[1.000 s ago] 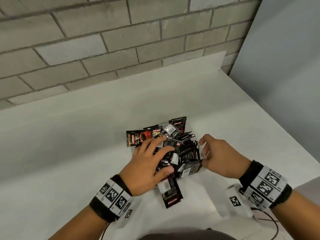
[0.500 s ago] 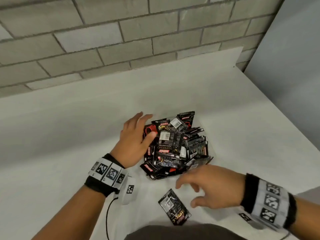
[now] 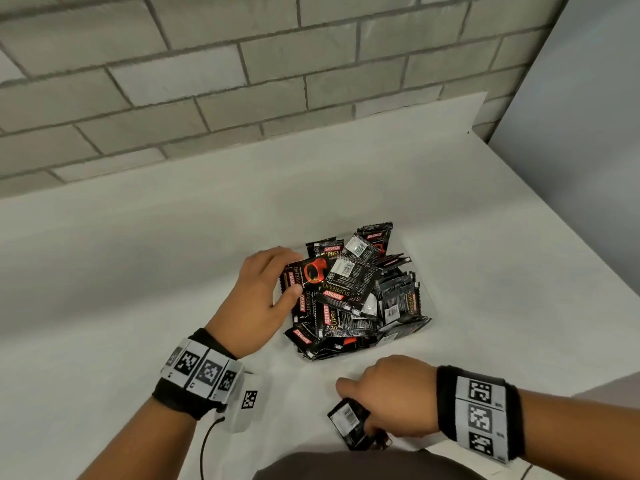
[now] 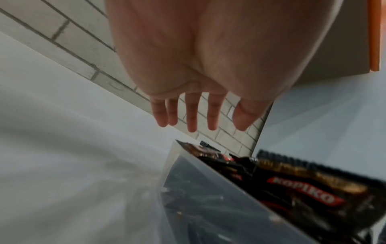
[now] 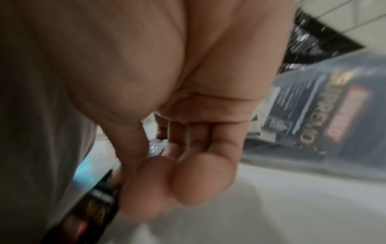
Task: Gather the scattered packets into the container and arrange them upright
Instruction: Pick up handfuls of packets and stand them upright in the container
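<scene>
Nearly gathered: one Kopiko sachet outside the container

Heaped and tilted, the black Kopiko sachets [image 3: 349,292] fill the clear plastic container [image 4: 208,198] on the white surface [image 3: 138,289]; one stray sachet [image 3: 348,422] lies nearer the person, pinched by the right hand [image 3: 394,396] with curled fingers [image 5: 188,178]; the left hand [image 3: 258,299], fingers [image 4: 192,113] straight and spread, touches the heap's left edge; a brick wall [image 3: 207,81] stands behind.

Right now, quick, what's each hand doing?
Left hand: open, fingers straight, resting against the packets at the container's side.
Right hand: closed, fingers pinching the stray packet on the table.
</scene>
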A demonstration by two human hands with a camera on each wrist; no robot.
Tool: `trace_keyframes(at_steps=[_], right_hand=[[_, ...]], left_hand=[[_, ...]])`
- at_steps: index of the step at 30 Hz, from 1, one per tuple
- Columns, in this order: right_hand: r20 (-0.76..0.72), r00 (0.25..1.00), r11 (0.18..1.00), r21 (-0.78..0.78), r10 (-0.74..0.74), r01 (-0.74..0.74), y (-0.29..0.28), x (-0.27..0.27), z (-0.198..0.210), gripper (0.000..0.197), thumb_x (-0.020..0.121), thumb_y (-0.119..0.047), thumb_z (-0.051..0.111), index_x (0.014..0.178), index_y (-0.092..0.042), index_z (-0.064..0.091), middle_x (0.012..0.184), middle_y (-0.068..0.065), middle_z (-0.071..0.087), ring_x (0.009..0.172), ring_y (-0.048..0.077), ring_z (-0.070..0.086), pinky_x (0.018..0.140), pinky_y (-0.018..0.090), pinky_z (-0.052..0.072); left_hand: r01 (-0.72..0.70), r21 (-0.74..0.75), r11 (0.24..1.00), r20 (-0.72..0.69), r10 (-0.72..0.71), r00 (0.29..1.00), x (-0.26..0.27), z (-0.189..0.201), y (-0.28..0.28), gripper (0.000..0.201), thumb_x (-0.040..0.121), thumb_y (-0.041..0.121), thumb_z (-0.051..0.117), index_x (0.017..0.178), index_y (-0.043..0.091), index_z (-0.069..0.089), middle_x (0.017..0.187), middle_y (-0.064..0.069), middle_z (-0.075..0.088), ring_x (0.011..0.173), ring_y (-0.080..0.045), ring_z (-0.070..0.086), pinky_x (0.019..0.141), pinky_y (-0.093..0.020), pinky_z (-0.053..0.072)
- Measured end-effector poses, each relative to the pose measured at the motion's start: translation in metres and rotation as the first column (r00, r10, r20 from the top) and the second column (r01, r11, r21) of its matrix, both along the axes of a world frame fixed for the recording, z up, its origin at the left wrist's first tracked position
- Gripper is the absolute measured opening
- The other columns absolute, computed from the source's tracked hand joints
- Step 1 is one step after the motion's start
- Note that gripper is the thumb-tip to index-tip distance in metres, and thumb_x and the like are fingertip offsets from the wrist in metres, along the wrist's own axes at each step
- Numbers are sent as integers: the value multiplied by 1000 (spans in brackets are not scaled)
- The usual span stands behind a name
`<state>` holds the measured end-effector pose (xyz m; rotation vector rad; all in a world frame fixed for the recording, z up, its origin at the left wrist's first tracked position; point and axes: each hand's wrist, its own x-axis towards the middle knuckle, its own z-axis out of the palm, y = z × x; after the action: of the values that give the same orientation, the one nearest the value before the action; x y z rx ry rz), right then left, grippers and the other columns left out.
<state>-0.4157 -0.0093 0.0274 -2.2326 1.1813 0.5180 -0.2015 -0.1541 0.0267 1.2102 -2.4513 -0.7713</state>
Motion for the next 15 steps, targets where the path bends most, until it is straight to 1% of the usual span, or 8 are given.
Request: trace_keyframes(at_steps=[2,4,5,7,9,11,12,15], right_hand=[[104,992,997,-28,-68,72,1,-8,17,24,101,-42,48,113,-22,44,94,14,64,74,33,54,65,40,46],[300,942,976,-112,-147,188,-1,-18,48,19,103,-47,41,106,-28,45,84,0,65,69,23,56,64,38,46],[379,906,950,-159,-191,267,-3,-25,63,20,103,-50,39,104,-31,45,80,-5,63,67,19,57,63,37,46],[447,861,859,-315,-241,404,-8,-42,82,23,102,-50,34,101,-30,46,78,-8,59,64,18,55,59,36,45],[381,897,779,-482,-226,401,-16,-49,86,23,101,-46,31,99,-28,45,78,-8,56,61,21,54,54,38,47],[279,945,760,-574,-169,306,-23,-48,71,15,100,-40,35,96,-28,42,79,-7,53,60,23,55,50,39,48],[229,963,769,-586,-145,255,-27,-45,62,9,99,-35,43,94,-29,40,79,-7,53,60,22,57,49,38,47],[146,985,807,-569,-87,156,-34,-29,27,26,88,-20,66,91,-30,43,81,-6,55,65,19,60,50,33,45]], left_hand=[[17,13,1000,-27,-17,999,4,8,2,55,98,59,41,147,36,45,152,18,38,143,-2,24,109,-7,15],[52,76,996,-61,-48,997,9,16,7,54,98,62,48,148,42,40,154,23,32,146,3,18,111,-12,16],[84,129,988,-81,-74,994,11,18,10,59,95,63,56,149,44,38,156,26,28,148,4,15,113,-15,17],[160,201,966,-86,-145,986,14,21,16,84,80,61,76,151,47,33,159,29,20,150,4,10,117,-20,17],[222,204,953,-43,-218,975,13,17,22,105,67,64,86,153,49,28,161,30,13,151,2,7,119,-26,16],[244,185,952,-16,-245,969,9,8,24,107,66,69,84,154,51,25,162,31,9,152,-2,5,122,-35,18],[237,170,956,-9,-239,971,7,4,25,104,69,70,81,154,50,24,162,30,8,152,-4,5,123,-40,19],[196,119,973,15,-199,980,3,-4,22,99,75,71,74,156,44,24,162,28,11,151,-7,8,124,-49,24]])
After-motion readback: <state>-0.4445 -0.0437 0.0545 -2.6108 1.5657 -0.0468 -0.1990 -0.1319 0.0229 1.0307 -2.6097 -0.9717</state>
